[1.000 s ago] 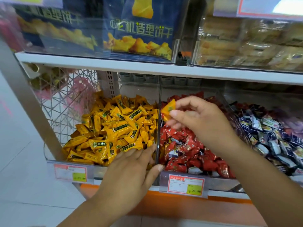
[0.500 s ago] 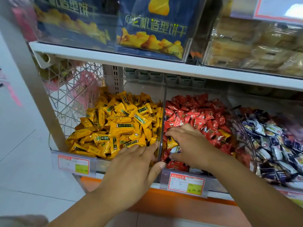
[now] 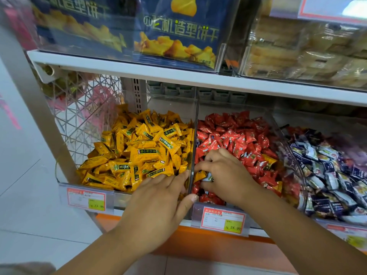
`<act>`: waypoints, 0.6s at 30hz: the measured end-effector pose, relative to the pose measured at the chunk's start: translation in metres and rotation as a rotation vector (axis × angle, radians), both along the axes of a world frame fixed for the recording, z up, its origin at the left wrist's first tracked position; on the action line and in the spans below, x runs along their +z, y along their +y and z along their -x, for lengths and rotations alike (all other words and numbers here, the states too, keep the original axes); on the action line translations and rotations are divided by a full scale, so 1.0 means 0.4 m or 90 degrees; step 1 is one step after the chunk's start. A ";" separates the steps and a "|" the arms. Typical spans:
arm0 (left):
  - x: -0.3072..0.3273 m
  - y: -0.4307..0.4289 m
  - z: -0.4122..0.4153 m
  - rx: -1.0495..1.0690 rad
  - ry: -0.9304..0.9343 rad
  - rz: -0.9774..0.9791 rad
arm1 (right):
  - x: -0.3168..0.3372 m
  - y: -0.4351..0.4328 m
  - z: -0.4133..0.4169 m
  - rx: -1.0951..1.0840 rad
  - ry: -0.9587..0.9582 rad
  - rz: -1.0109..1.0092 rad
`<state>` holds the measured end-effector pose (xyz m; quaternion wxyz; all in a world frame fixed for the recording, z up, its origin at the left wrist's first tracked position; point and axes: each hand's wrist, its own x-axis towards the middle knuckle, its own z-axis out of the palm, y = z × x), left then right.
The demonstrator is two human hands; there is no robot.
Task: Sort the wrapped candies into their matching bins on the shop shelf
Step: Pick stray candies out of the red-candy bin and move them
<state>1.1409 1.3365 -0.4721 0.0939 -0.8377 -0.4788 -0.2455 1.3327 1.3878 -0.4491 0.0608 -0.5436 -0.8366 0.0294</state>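
Clear divider (image 3: 193,143) between 2 bins (image 3: 119,197), left hand (image 3: 156,197) fingers straight, right hand (image 3: 226,175) pinching yellow candy (image 3: 199,175), price tags (image 3: 222,220), white floor (image 3: 23,195).

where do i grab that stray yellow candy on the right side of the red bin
Pinch the stray yellow candy across its short width, from straight above: it lies exposed on top of the red candies, close beside the clear wall, so a sideways approach looks cramped.
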 end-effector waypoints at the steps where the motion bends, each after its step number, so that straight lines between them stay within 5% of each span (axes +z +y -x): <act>1: 0.000 0.001 0.000 0.000 0.000 0.003 | 0.000 0.002 0.002 -0.004 0.007 -0.005; 11: -0.004 0.001 0.000 -0.003 -0.002 0.007 | 0.003 -0.008 -0.010 0.007 0.144 -0.034; 18: -0.004 0.001 0.002 -0.007 -0.005 0.005 | 0.124 -0.031 -0.067 0.011 0.196 0.076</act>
